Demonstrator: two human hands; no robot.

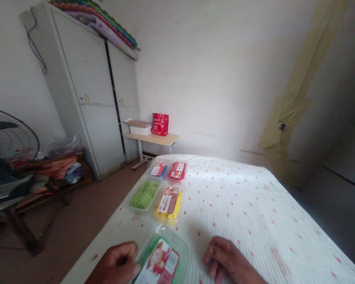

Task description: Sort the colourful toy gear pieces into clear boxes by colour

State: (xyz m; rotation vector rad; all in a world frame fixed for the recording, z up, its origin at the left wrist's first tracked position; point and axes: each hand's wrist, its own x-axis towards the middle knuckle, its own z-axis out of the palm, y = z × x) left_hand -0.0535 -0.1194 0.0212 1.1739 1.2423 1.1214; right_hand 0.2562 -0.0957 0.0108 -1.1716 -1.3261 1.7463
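My left hand point(115, 262) is closed at the left edge of a clear plastic container point(182, 240) with green contents and a printed label, its thumb and fingers pinching the rim. This container stands at the near side of the table, cut off by the bottom of the view. To its right, my right hand point(229, 260) rests on the tablecloth, fingers curled together with nothing seen in them. Beyond are a container of yellow pieces point(168, 203), an unlabelled-looking one of light green pieces point(144, 193), a red one point(177, 170) and a blue one point(159, 169).
A white ribbed tablecloth point(225, 197) with small red marks covers the table. Behind it, a small side table point(162, 139) carries a red bag point(159, 124) and a white box point(140, 129). A fan point(12, 138) stands at left, near a grey cabinet point(88, 94).
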